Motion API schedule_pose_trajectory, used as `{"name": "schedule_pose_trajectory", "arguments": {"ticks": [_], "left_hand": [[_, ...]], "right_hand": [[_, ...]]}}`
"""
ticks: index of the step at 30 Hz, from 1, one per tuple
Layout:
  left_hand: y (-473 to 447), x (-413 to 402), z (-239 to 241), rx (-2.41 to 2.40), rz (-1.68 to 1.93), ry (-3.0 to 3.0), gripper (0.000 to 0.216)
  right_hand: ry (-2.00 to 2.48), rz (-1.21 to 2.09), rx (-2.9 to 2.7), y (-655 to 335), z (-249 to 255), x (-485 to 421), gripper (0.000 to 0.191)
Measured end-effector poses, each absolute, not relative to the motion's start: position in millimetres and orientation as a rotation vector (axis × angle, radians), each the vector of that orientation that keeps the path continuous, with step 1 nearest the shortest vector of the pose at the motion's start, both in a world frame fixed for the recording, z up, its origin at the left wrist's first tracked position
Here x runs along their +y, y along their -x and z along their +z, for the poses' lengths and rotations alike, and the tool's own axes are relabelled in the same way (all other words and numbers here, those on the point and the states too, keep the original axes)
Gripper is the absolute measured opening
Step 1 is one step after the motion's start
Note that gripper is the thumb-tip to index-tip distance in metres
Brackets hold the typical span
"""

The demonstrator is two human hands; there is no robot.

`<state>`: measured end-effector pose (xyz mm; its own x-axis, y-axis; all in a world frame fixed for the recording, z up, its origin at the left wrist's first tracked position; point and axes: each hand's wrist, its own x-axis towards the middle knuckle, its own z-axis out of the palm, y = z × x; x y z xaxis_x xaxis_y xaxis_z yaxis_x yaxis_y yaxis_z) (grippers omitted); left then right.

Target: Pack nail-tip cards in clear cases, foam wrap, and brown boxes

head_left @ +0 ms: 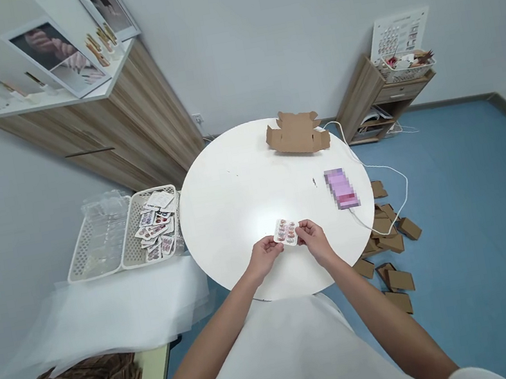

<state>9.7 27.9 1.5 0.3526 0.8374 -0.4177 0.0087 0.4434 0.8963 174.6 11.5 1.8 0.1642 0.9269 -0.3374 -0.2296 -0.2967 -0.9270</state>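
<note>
Over the near edge of the round white table (pixel 244 197), both my hands hold a small white card of press-on nails (pixel 286 231). My left hand (pixel 265 256) pinches the card's left edge, fingers closed. My right hand (pixel 314 241) pinches its right edge, fingers closed too. The card shows rows of small reddish and dark nail pieces. It is just above the tabletop.
An unfolded brown cardboard box (pixel 297 134) lies at the table's far side. A pink phone (pixel 341 188) with a white cable lies at the right. White baskets (pixel 150 233) with more nail cards stand to the left. Folded brown boxes (pixel 391 250) litter the blue floor.
</note>
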Motion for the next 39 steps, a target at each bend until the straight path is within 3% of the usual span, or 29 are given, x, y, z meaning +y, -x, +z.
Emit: {"name": "schedule_pose_trajectory", "arguments": {"ticks": [8,19,28,32,39], "left_hand": [[-10,33,-7,1.158,0.786,-0.900,0.029],[-2,40,-8,1.121,0.692,-1.047,0.031],[28,32,-5,1.164,0.654,-1.308,0.062],[50,33,-8,1.190,0.646,-1.464,0.062],[104,48,-21,1.256,0.646,-1.474,0.057]], "right_hand": [[1.360,1.524,-0.670,-168,-7,-7,0.031],[1.421,1.450,-0.902,-181,-8,5,0.034],[1.465,1.438,-0.867,-151,-15,1,0.038],[1.471,1.442,-0.949,-133,-19,5,0.038],[1.458,1.488,-1.264,-87,-26,19,0.065]]}}
